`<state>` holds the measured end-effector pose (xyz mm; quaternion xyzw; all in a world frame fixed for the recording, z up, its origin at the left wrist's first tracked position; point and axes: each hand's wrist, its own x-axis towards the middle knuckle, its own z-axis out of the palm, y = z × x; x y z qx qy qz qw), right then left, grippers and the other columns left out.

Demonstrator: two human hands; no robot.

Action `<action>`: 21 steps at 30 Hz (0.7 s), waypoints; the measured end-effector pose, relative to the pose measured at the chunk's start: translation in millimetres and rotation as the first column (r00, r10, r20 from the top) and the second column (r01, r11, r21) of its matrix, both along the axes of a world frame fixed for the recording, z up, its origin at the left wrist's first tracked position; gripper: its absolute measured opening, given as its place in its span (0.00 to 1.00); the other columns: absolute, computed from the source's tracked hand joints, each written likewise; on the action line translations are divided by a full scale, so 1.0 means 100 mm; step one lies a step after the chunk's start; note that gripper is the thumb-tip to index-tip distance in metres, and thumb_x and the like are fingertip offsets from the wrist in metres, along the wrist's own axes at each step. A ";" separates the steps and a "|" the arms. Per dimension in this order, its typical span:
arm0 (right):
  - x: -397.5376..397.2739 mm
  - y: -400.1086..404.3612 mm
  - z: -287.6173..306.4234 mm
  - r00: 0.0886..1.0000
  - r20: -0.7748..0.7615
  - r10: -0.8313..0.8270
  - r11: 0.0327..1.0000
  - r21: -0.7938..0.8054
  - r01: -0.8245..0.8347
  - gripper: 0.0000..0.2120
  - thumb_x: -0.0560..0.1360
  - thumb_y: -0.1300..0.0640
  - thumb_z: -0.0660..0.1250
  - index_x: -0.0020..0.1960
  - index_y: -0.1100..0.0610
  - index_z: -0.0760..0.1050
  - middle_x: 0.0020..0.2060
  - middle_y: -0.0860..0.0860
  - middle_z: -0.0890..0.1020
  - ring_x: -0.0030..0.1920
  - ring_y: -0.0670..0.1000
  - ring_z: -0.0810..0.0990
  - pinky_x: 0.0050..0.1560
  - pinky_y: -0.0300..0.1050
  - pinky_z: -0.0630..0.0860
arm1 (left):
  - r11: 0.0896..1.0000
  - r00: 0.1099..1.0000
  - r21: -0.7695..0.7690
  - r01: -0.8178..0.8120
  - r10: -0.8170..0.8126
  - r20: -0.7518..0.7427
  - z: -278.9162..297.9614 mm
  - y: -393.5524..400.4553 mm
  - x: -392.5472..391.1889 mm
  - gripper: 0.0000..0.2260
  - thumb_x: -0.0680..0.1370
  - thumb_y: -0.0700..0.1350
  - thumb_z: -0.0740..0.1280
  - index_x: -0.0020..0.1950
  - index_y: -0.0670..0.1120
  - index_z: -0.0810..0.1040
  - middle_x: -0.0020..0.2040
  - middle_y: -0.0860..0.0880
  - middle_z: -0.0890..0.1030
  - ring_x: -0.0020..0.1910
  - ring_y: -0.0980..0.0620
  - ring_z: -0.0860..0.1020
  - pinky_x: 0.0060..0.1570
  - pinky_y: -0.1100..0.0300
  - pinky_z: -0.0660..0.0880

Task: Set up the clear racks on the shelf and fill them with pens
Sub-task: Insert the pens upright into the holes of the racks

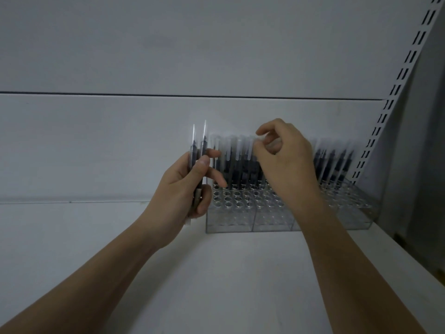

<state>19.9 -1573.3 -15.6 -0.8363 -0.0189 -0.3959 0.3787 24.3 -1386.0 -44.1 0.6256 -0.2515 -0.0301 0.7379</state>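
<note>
Clear racks (272, 220) on shelf (216, 273) — pens (237, 162) upright, back rows.

Head view, close, forward and down onto shelf (240, 273)

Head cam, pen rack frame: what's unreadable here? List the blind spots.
- Right hand grip: fingertips blur at a pen top; pinch or touch unclear.
- Middle of the clear racks: hidden behind the right hand and forearm.
- Pens in the left hand: exact count unclear, overlapping and partly covered by fingers.
- Pen markings: too dim and small.
- Shelf front edge: cut off by frame bottom.
</note>
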 end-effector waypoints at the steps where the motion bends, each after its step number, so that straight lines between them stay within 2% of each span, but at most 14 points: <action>1: -0.01 0.02 0.01 0.999 0.042 -0.008 1.000 0.014 0.007 0.04 0.79 0.58 0.66 0.53 0.53 0.77 0.45 0.49 0.77 0.38 0.43 0.75 0.41 0.35 0.74 | 1.000 1.000 0.002 0.003 -0.002 -0.007 -0.01 0.00 0.01 0.12 0.84 0.47 0.56 0.61 0.45 0.74 0.39 0.46 0.80 0.22 0.52 0.63 0.25 0.58 0.57; 3: -0.06 0.09 0.06 0.993 0.117 0.024 0.994 0.099 -0.036 0.04 0.79 0.57 0.66 0.53 0.52 0.77 0.44 0.47 0.77 0.38 0.42 0.76 0.38 0.33 0.74 | 1.000 1.000 -0.003 0.015 -0.015 -0.026 -0.01 0.00 0.01 0.12 0.85 0.46 0.56 0.61 0.43 0.74 0.38 0.46 0.79 0.22 0.52 0.60 0.25 0.59 0.55; 5: -0.12 0.15 0.11 0.980 0.148 0.132 0.966 0.202 -0.160 0.03 0.80 0.57 0.66 0.53 0.52 0.77 0.42 0.44 0.78 0.38 0.42 0.77 0.37 0.34 0.75 | 1.000 0.998 -0.012 0.029 -0.030 -0.056 -0.01 0.00 0.00 0.12 0.85 0.45 0.56 0.60 0.42 0.76 0.37 0.45 0.77 0.23 0.52 0.60 0.25 0.60 0.55; 8: -0.16 0.25 0.13 0.946 0.080 0.315 0.911 0.255 -0.325 0.06 0.79 0.53 0.68 0.55 0.49 0.76 0.43 0.44 0.80 0.40 0.45 0.81 0.41 0.45 0.80 | 0.999 0.995 -0.016 0.049 -0.050 -0.083 0.00 -0.02 -0.02 0.12 0.84 0.44 0.57 0.59 0.43 0.78 0.36 0.46 0.76 0.23 0.52 0.61 0.27 0.58 0.53; 11: -0.17 0.30 0.11 0.884 -0.013 0.467 0.846 0.298 -0.443 0.12 0.78 0.53 0.69 0.60 0.50 0.74 0.47 0.47 0.82 0.40 0.45 0.84 0.39 0.38 0.78 | 0.998 0.997 0.006 0.068 -0.068 -0.048 -0.01 -0.03 -0.02 0.11 0.82 0.46 0.59 0.57 0.44 0.80 0.36 0.46 0.76 0.23 0.51 0.62 0.28 0.56 0.53; 14: -0.16 0.31 0.10 0.874 -0.025 0.485 0.839 0.295 -0.457 0.15 0.76 0.55 0.72 0.61 0.50 0.75 0.46 0.47 0.83 0.40 0.45 0.84 0.43 0.39 0.79 | 0.996 0.997 0.046 0.074 -0.074 -0.004 -0.02 -0.03 -0.03 0.12 0.79 0.48 0.62 0.54 0.44 0.80 0.37 0.46 0.77 0.23 0.51 0.63 0.29 0.53 0.53; 18: -0.16 0.29 0.10 0.875 -0.010 0.484 0.828 0.328 -0.454 0.14 0.75 0.58 0.74 0.59 0.52 0.77 0.43 0.48 0.84 0.42 0.46 0.84 0.47 0.44 0.82 | 0.995 0.997 0.077 0.071 -0.071 0.007 -0.01 -0.03 -0.04 0.10 0.80 0.47 0.62 0.53 0.43 0.79 0.37 0.47 0.79 0.23 0.52 0.66 0.25 0.62 0.59; 21: -0.17 0.29 0.12 0.873 0.013 0.488 0.817 0.347 -0.461 0.13 0.76 0.60 0.72 0.59 0.53 0.77 0.43 0.49 0.84 0.39 0.44 0.83 0.44 0.39 0.80 | 0.995 0.996 0.058 0.085 -0.085 -0.009 0.00 -0.05 -0.05 0.13 0.81 0.47 0.60 0.57 0.40 0.78 0.38 0.46 0.80 0.22 0.51 0.67 0.22 0.65 0.62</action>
